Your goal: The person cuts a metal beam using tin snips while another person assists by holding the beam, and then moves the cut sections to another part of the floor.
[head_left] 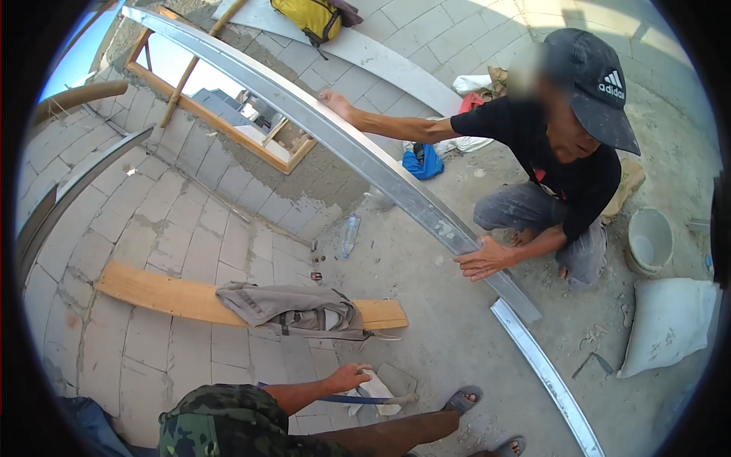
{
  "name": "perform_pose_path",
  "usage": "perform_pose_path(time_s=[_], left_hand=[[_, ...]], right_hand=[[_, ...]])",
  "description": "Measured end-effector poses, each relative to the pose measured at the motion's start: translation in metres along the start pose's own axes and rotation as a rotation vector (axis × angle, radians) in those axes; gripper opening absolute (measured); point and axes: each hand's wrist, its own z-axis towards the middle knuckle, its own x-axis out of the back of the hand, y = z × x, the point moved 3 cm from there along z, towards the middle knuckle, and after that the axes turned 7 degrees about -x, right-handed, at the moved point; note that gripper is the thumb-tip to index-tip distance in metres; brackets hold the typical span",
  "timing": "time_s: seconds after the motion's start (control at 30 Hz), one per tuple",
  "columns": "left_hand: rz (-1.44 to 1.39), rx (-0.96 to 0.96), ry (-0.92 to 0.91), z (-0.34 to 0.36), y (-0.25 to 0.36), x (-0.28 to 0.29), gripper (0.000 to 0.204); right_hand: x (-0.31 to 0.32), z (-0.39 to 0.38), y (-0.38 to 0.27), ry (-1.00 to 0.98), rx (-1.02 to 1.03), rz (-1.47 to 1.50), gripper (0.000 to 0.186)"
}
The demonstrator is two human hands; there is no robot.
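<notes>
My left hand (349,378) hangs at the bottom centre with fingers loosely bent and apart, holding nothing I can see, just above a pale block (381,404) and a thin blue bar (343,397). My right hand is out of view. A co-worker in a black cap and T-shirt (567,167) squats on the right, gripping a long metal channel (304,137) with a left hand (480,259) and a right hand (339,103). A second, shorter channel (548,373) lies below its lower end. A grey garment (285,305) lies draped over a wooden plank (152,293) to my left.
Block walls (152,343) with a wood-framed window opening (137,57) border the left. A bucket (646,236) and a white sack (662,327) are at the right. A bottle (350,234), blue bag (422,160), yellow backpack (308,17) and curved metal strips (84,171) lie or stand around.
</notes>
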Motion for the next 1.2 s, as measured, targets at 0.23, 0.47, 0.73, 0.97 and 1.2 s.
perform_pose_path(time_s=[0.23,0.47,0.73,0.97,1.2], left_hand=[[-0.086,-0.052,-0.022,-0.065,0.023,-0.071,0.050],[-0.124,-0.087,-0.167,-0.127,0.064,-0.094,0.048],[-0.677,0.119,0.076,-0.130,0.083,-0.057,0.063],[-0.779,0.155,0.136,-0.149,0.075,-0.033,0.055],[-0.680,0.216,0.121,-0.175,0.061,-0.024,0.054]], right_hand=[[0.052,0.037,-0.009,-0.014,0.119,-0.152,0.043],[0.083,0.047,0.036,-0.011,0.105,-0.207,0.043],[0.110,0.040,0.190,0.080,-0.174,-0.109,0.046],[0.143,-0.027,0.231,0.003,-0.313,-0.065,0.045],[0.111,-0.056,0.264,0.060,-0.378,0.045,0.053]])
